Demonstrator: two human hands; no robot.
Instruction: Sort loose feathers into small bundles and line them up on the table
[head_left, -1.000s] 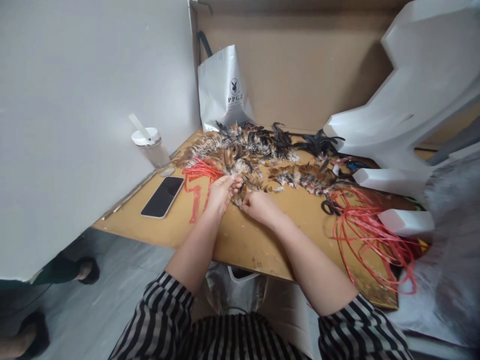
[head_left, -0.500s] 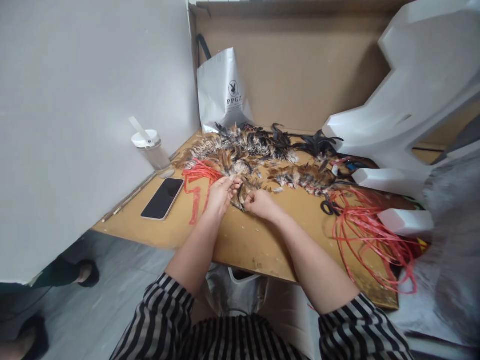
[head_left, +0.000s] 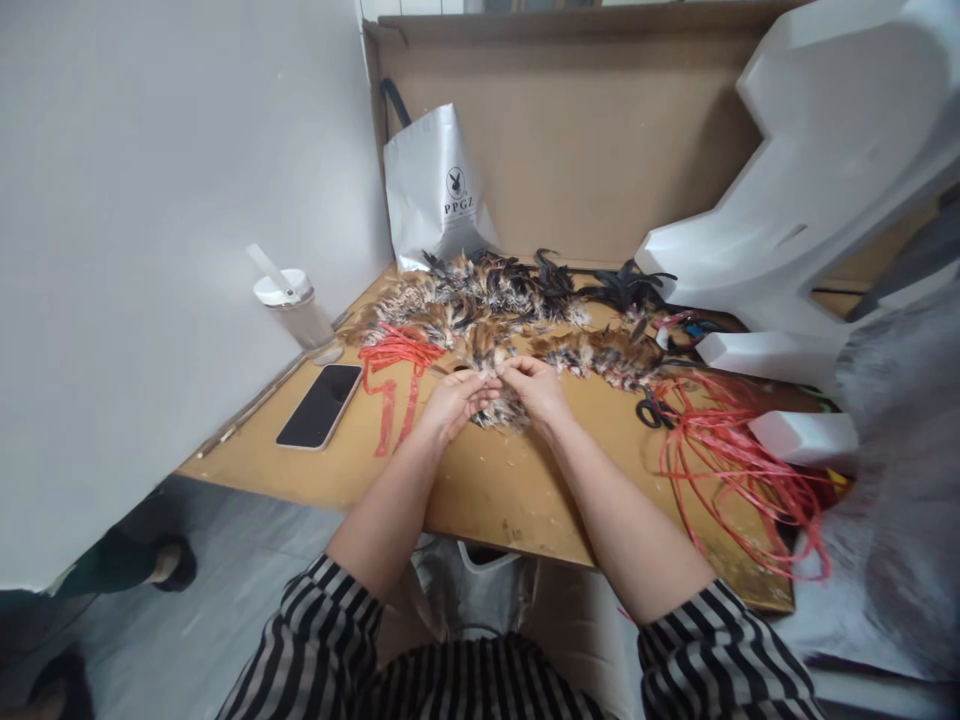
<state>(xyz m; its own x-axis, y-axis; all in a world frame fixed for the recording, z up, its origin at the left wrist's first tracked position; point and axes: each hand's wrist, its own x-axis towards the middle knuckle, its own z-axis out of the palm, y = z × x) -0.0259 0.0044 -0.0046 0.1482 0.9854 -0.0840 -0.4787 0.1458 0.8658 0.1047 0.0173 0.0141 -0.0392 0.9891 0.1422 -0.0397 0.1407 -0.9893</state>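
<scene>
My left hand [head_left: 459,400] and my right hand [head_left: 534,388] meet at the fingertips over the middle of the table. Both are closed in a pinch on feathers [head_left: 491,372], brown with pale, fluffy bases. More feathers [head_left: 504,412] lie just below and between the hands. Behind them spreads a large pile of brown, black and whitish feathers [head_left: 487,285]. A row of brown feathers [head_left: 600,355] runs to the right of my right hand. Left of my left hand is a bundle of red plastic strips [head_left: 401,347].
A phone [head_left: 320,407] and a lidded cup with a straw [head_left: 289,305] stand at the left. A silver bag [head_left: 431,190] leans at the back. Right are black scissors [head_left: 654,410], tangled red strips [head_left: 742,460] and a large white foam piece [head_left: 795,220].
My right hand has moved up and in to meet my left fingertips. The feathers between the hands have shifted, now showing their pale bases. The view has turned slightly.
</scene>
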